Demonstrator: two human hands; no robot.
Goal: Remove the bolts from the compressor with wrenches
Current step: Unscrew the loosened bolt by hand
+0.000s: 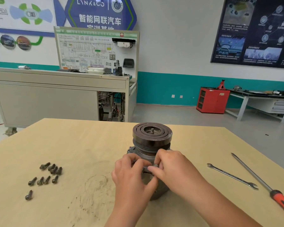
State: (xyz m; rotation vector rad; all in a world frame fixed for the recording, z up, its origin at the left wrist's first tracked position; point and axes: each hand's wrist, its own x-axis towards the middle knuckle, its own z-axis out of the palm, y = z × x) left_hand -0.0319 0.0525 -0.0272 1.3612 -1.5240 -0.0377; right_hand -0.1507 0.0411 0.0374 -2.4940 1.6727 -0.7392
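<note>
Nearest, both hands meet at the front of the compressor (147, 152), which stands upright on the desk (88, 145) directly ahead of them. The left hand (129, 176) curls round the housing's lower flank and steadies it. The right hand (174, 166) pinches a small round-headed bolt (156, 165) between thumb and forefinger.

That bolt sits in a lug on the near face, just at the right hand's fingertips, so the right hand is the nearer one. Its head faces the person, so its shank seems to run away from the hands into the casting. Judging from this, the coming move is turning it out by the fingers and drawing it straight back.

The housing is dull, grimy cast metal. Left of the left hand, well apart, loose bolts (51, 168) lie scattered, dark and short. Right of the right hand rests a slim, bright open-ended wrench (232, 176), untouched. Beyond it lies a long screwdriver (252, 174) with a red-and-black handle. Above and beyond the hands, the dark pulley (152, 131) caps the compressor, its top face cut with concentric rings.
</note>
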